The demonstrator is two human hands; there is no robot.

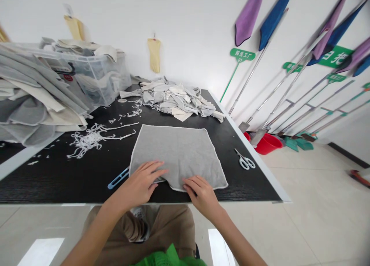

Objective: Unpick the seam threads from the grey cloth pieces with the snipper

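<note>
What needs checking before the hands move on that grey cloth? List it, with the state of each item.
1. Grey cloth lies spread flat on the black table: ok.
2. Left hand rests flat on the cloth's near edge: ok.
3. Right hand rests with its fingers on the same near edge: ok.
4. Scissors lie on the table apart from the cloth, to its right: ok.
5. Blue tool is partly tucked under the cloth's left corner: not ok.
6. White trimmings lie clear of the cloth on its left: ok.
</note>
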